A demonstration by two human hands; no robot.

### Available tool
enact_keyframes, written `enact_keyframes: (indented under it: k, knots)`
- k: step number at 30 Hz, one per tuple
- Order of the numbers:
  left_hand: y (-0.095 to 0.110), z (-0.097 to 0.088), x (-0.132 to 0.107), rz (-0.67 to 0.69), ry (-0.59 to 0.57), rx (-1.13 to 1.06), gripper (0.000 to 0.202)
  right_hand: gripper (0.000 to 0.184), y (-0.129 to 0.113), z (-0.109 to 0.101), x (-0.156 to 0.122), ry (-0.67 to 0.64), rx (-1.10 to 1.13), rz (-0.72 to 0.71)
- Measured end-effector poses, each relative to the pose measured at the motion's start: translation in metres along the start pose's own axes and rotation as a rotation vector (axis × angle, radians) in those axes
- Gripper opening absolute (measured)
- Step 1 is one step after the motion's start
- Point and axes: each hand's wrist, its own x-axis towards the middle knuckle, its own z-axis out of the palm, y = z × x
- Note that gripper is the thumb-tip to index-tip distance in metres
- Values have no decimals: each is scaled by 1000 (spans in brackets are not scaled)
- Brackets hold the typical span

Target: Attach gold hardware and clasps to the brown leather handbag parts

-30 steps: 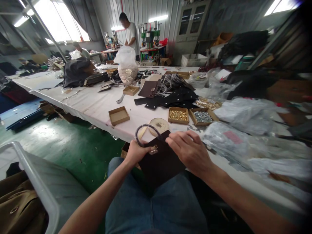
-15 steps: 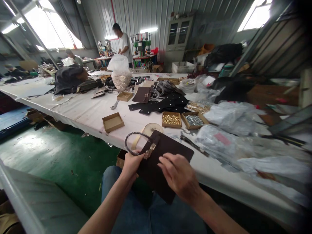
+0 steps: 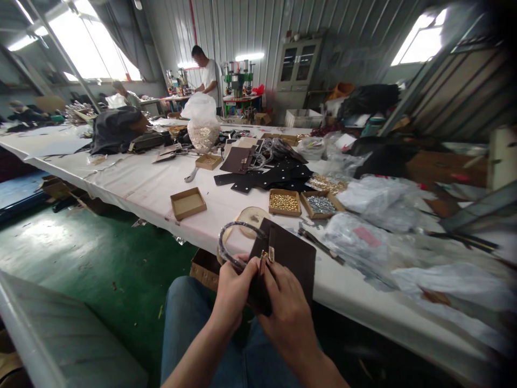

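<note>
Cardboard trays of brass studs [image 3: 285, 202] and steel nuts [image 3: 322, 207] sit within reach toward the middle of the long white surface [image 3: 133, 178]. Just over its near edge, the left hand [image 3: 236, 288] grasps a braided handle [image 3: 230, 242] and a dark brown leather panel [image 3: 293, 253], while the right hand [image 3: 286, 318] pinches the panel with clenched fingers [image 3: 274, 285] beside its gold clasp [image 3: 269, 254], apparently steadying it there.

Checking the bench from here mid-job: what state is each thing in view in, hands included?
Bare left hand: closed around the handle's lower end.
Bare right hand: pinching the panel below the clasp.
Dark brown leather bag panel: held up off the table, tilted.
Braided dark round handle: curved in an arc, held up.
Small gold clasp: fixed on the panel.
Cardboard tray of brass studs: open, full.
Cardboard tray of silver nuts: open, full.
</note>
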Motion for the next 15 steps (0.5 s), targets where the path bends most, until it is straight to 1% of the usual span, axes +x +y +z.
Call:
enact_keyframes:
  k: [2, 3, 4, 7, 9, 10, 12, 13, 15]
  knots:
    - [13, 7, -9, 45, -47, 10, 44, 77, -3, -10, 1, 73, 16, -27]
    - [21, 9, -14, 65, -92, 21, 43, 75, -3, -16, 1, 99, 29, -45]
    - [29, 11, -19, 81, -157, 30, 43, 74, -3, -23, 1, 118, 45, -60]
    - [53, 10, -32, 125, -420, 37, 48, 70, 2, -45, 0, 131, 86, -49]
    - [65, 5, -36, 158, -564, 69, 52, 69, 10, -62, -3, 147, 102, -36]
    - [71, 0, -36, 179, -615, 112, 53, 69, 15, -70, -5, 151, 107, -35]
    - [81, -11, -33, 249, -649, 220, 52, 67, 22, -89, -7, 167, 116, -39]
    - [87, -18, -30, 300, -639, 278, 52, 67, 24, -98, -7, 180, 118, -49]
    - [98, -29, -24, 449, -567, 388, 55, 69, 25, -116, -8, 211, 123, -87]
